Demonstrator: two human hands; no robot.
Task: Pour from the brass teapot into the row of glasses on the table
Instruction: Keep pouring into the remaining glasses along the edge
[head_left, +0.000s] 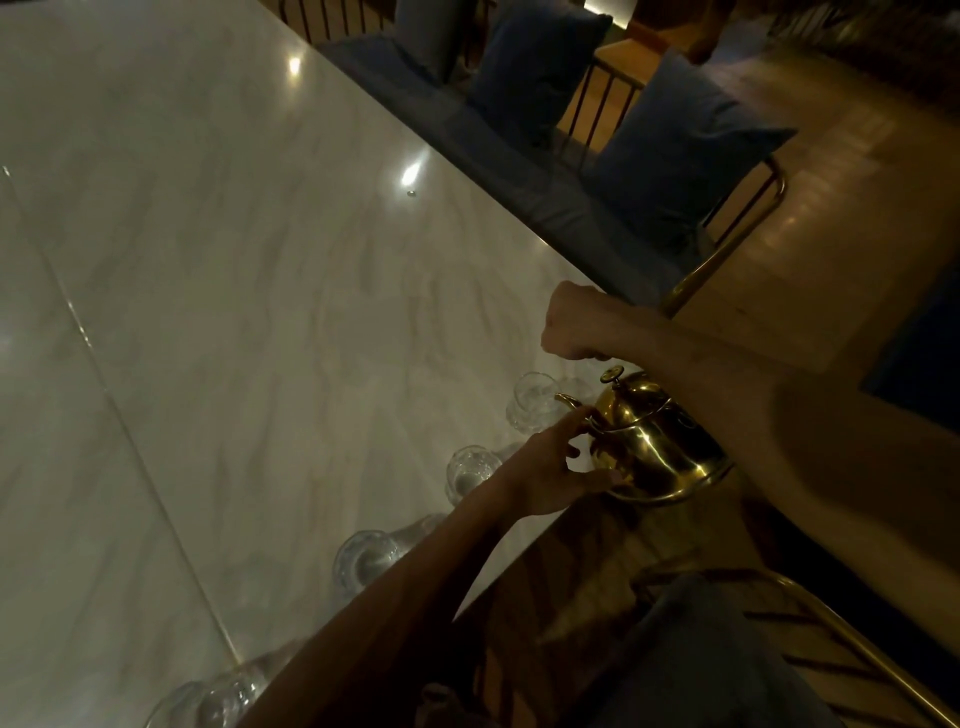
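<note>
Tilting the polished brass teapot (649, 441) with your right hand (571, 327) fisted on its handle and left fingers (566, 431) spread against its body, you aim the spout just beyond them at the farthest clear drinking glass (532, 402).

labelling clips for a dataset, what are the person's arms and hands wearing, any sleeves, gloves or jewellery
Both forearms are bare as far as the head view shows: no sleeves or gloves. The left hand and right hand show no ring, and neither wrist shows a watch or bracelet, though the light is dim and the right forearm is blurred near the camera.
</note>
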